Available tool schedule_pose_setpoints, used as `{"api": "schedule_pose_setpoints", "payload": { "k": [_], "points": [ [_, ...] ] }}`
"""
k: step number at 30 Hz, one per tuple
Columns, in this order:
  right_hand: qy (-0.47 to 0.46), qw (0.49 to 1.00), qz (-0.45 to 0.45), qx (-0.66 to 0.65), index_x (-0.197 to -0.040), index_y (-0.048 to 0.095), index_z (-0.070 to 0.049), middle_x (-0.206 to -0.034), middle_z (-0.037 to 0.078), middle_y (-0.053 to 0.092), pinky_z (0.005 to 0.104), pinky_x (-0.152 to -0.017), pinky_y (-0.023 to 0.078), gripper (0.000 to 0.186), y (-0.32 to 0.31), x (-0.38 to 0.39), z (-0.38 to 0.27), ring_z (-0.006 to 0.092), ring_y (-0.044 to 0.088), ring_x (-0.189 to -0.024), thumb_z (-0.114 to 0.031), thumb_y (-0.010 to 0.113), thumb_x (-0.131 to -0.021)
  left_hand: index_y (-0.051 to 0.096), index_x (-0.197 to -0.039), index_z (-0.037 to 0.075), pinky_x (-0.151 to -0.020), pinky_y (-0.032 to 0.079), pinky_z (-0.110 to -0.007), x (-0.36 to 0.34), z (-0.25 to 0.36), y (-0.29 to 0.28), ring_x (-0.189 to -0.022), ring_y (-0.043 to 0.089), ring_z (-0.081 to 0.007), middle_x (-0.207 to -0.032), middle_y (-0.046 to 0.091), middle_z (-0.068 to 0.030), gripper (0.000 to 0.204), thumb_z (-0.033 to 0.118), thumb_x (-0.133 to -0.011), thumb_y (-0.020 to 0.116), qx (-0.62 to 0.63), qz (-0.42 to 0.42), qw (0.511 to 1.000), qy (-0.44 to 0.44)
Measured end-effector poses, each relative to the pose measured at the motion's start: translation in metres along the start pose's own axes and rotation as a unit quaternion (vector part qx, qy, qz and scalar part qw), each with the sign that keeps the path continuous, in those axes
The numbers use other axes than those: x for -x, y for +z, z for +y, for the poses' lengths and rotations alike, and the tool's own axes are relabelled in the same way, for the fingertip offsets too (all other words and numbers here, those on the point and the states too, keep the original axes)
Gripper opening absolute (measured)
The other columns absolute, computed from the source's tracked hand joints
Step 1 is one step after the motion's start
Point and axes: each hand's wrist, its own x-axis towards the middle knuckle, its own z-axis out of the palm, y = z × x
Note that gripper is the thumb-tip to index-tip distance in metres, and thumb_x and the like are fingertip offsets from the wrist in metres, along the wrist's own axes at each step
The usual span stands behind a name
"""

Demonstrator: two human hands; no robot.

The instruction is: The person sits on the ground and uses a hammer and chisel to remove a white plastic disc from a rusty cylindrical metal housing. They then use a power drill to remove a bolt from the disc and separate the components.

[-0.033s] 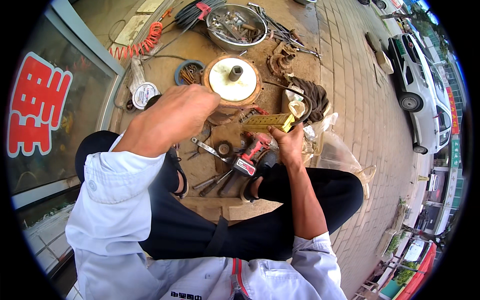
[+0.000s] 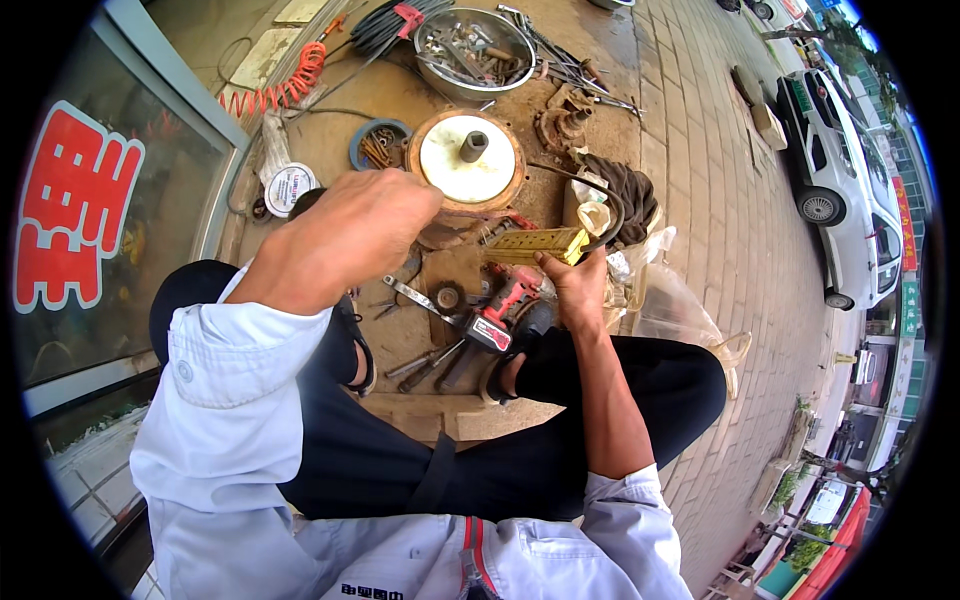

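My left hand (image 2: 355,228) is a closed fist over the near left edge of a round white disc (image 2: 450,172) with a dark hollow steel stub in its middle. Its fingertips face away, so whatever they pinch is hidden. In my right hand (image 2: 578,284) a yellow rectangular box (image 2: 530,242) with dark printing is gripped at its right end, thumb on the near side. Just below the box lies a red cordless power tool (image 2: 512,298) with its battery toward me. A round wire brush (image 2: 448,297) and a metal strap (image 2: 408,293) lie left of the tool.
Beyond the disc stands a metal bowl (image 2: 432,68) of hardware. Left of it are a blue dish (image 2: 403,130) with bolts, a white round tub (image 2: 290,186) and a red coiled hose (image 2: 300,82). Dark cloth (image 2: 630,190) and plastic bags (image 2: 685,310) lie right. A glass door (image 2: 190,210) borders the left.
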Motion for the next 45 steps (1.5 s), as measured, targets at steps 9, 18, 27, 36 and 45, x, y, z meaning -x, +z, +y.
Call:
{"api": "schedule_pose_setpoints", "payload": {
  "k": [9, 18, 27, 36, 45],
  "points": [
    [0.016, 0.999, 0.012, 0.041, -0.129, 0.047, 0.003, -0.111, 0.015, 0.066, 0.0341, -0.080, 0.059, 0.058, 0.012, 0.008, 0.008, 0.0229, 0.068, -0.094, 0.007, 0.075, -0.078, 0.061, -0.104, -0.004, -0.078, 0.053, -0.053, 0.004, 0.000, 0.002, -0.091, 0.067, -0.0448, -0.093, 0.067, -0.0239, 0.016, -0.002, -0.089, 0.056, -0.003, 0.005, 1.000, 0.011],
    [0.094, 0.989, 0.100, 0.060, -0.121, 0.055, 0.006, -0.110, 0.015, 0.069, 0.0353, -0.086, 0.056, 0.054, 0.017, 0.032, 0.032, 0.0233, 0.068, -0.094, -0.004, 0.085, -0.077, 0.066, -0.096, -0.003, -0.078, 0.054, -0.053, -0.005, 0.000, 0.022, -0.090, 0.068, -0.0440, -0.089, 0.069, -0.0240, 0.016, 0.012, -0.089, 0.068, 0.005, -0.066, 0.998, -0.023],
    [0.169, 0.966, 0.154, 0.126, -0.108, 0.059, 0.008, -0.099, 0.021, 0.072, 0.0408, -0.087, 0.056, 0.055, 0.002, 0.027, 0.052, 0.0304, 0.071, -0.091, -0.017, 0.090, -0.070, 0.069, -0.098, -0.002, -0.079, 0.055, -0.052, -0.007, 0.009, 0.113, -0.091, 0.070, -0.0431, -0.089, 0.071, -0.0228, 0.029, 0.020, -0.082, 0.079, -0.031, -0.111, 0.988, -0.104],
    [0.202, 0.951, 0.201, 0.118, -0.107, 0.053, 0.003, -0.100, 0.026, 0.071, 0.0477, -0.089, 0.053, 0.058, -0.001, 0.026, 0.034, 0.0430, 0.070, -0.096, -0.021, 0.090, -0.069, 0.069, -0.085, -0.005, -0.059, 0.050, -0.040, -0.003, 0.057, 0.230, -0.056, 0.058, -0.0267, -0.065, 0.064, -0.0160, 0.036, 0.029, -0.098, 0.065, 0.223, -0.052, 0.948, -0.223],
    [0.205, 0.948, 0.203, 0.134, -0.110, 0.051, 0.003, -0.101, 0.027, 0.070, 0.0490, -0.090, 0.052, 0.058, -0.019, 0.029, 0.028, 0.0444, 0.069, -0.099, -0.015, 0.087, -0.069, 0.069, -0.109, -0.001, -0.078, 0.051, -0.032, -0.090, 0.028, 0.313, -0.088, 0.063, -0.0142, -0.100, 0.068, -0.0054, 0.023, 0.019, -0.103, 0.058, 0.478, 0.297, 0.707, -0.430]
  ]
}}
